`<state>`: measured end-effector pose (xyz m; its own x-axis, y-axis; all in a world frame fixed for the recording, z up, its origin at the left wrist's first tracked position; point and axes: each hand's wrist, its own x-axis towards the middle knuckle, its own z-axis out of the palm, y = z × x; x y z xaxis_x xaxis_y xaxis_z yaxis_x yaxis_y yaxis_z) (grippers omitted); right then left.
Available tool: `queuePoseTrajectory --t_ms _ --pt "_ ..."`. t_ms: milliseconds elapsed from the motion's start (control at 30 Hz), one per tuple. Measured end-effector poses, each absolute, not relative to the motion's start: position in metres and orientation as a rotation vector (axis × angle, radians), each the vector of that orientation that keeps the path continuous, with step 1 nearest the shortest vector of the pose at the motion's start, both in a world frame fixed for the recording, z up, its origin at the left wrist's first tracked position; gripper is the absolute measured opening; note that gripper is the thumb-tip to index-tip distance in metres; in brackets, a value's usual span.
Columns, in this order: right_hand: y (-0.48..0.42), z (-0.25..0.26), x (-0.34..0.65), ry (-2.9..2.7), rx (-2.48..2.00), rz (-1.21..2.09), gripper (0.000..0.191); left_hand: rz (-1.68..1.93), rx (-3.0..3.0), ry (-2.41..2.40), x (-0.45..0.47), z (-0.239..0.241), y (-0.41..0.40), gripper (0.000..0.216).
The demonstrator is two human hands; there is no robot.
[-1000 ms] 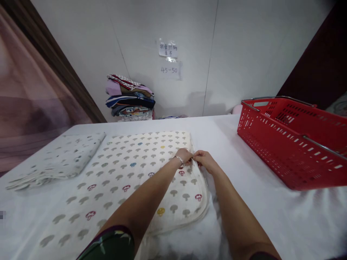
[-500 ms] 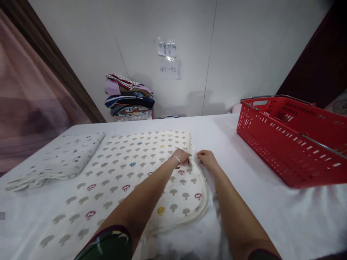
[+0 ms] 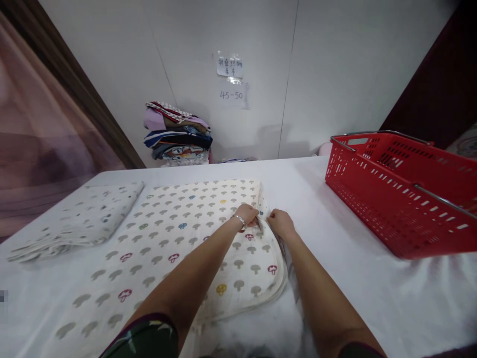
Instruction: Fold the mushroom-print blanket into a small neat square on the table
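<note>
A cream blanket (image 3: 164,258) printed with grey, red, blue and yellow mushrooms lies folded in layers on the table, its rounded corner toward me. My left hand (image 3: 248,214), with a bracelet at the wrist, pinches the top layer near the blanket's right edge. Just to its right, my right hand (image 3: 280,222) is closed at that same edge, its fingertips on the fabric. Between the two hands the edge is lifted a little and puckered. My forearms cover part of the mushroom print.
On the left lies a folded white cloth (image 3: 82,214) with small dark prints. A red plastic basket (image 3: 372,204) with metal handles stands on the right. Behind the white table (image 3: 324,298), a stack of folded fabrics (image 3: 178,134) sits against the wall, near paper signs (image 3: 230,79).
My right hand has moved slightly left, closer to my left hand and onto the blanket's edge. My left hand has shifted a little left, and the edge between them is more puckered.
</note>
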<state>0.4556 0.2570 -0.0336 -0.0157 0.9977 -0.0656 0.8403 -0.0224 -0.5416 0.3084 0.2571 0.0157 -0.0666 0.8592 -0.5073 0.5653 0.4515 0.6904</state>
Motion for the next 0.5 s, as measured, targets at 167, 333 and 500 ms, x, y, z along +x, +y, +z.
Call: queuePoseTrajectory --t_ms 167,333,500 --pt "0.2569 -0.0279 0.4563 -1.803 -1.808 0.750 0.007 0.408 1.235 1.730 0.3065 0.0066 0.2610 0.014" --pt "0.2551 -0.0268 0.4563 -1.850 -1.748 0.725 0.008 0.406 1.232 1.729 0.3075 0.0085 0.2597 0.013" --pt "0.2584 -0.0326 0.4568 -1.790 -1.717 0.735 0.005 0.399 1.230 1.740 0.3086 0.0145 0.2570 0.014"
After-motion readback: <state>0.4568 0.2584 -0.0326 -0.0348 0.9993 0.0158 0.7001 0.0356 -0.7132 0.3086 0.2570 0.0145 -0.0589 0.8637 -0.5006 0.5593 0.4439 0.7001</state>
